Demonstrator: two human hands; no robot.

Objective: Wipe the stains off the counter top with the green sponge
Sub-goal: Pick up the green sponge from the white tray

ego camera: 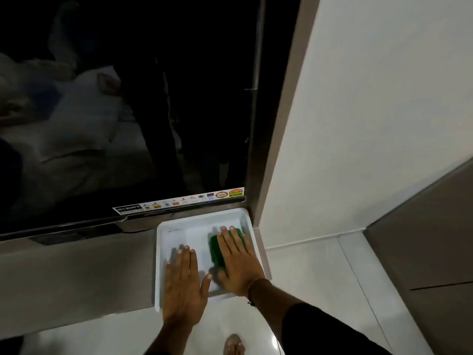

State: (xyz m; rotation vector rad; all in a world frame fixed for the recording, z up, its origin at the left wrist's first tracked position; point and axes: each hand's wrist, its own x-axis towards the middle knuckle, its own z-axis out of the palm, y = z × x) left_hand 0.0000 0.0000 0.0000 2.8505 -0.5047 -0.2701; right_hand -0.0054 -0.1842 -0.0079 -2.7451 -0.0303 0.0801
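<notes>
A white tray (202, 217) sits on the grey counter top (76, 275), pushed into the corner beside the wall. In its right half lies the green sponge (216, 249). My right hand (239, 262) lies flat on top of the sponge, fingers stretched toward the far rim, pressing it onto the tray floor. My left hand (183, 285) rests palm down with its fingers spread on the tray's left half, holding nothing. A faint dark mark (174, 230) shows near the tray's far left corner.
A large black television screen (128, 111) with a sticker strip along its lower edge stands directly behind the tray. A white wall (358, 124) and a grey panel (422, 239) close off the right. Below lies a glossy tiled floor (320, 290), with a foot (234, 344) showing.
</notes>
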